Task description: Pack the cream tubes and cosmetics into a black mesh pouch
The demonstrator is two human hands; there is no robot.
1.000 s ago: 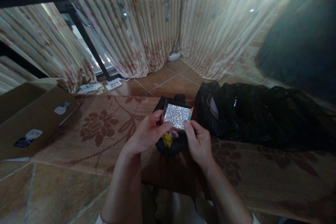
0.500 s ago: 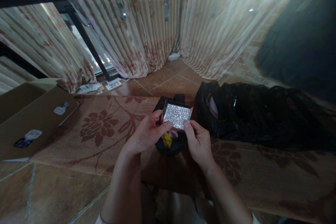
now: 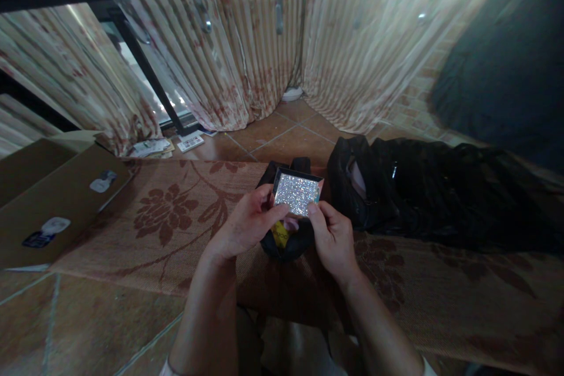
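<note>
Both of my hands grip a small, flat rectangular piece with a sparkling silver glitter face and a mirrored bevelled edge [image 3: 296, 194]; its exact kind is unclear. My left hand [image 3: 247, 220] is closed on its left side, thumb on the lower front. At the lower right corner, my right hand [image 3: 332, 239] pinches it with the thumb on top. Beneath it lies a small open black bag [image 3: 288, 251], partly hidden by the piece and my hands. Something yellow with dark lettering [image 3: 281, 234] and a bit of pink material show inside the bag.
A large black bag [image 3: 423, 194] lies on the bench's patterned cover [image 3: 176, 217] to the right. An open cardboard box [image 3: 53, 205] stands at the left. Papers [image 3: 152, 147] lie on the floor by the curtains [image 3: 238, 64]. A dark bulky shape [image 3: 506, 70] fills the upper right.
</note>
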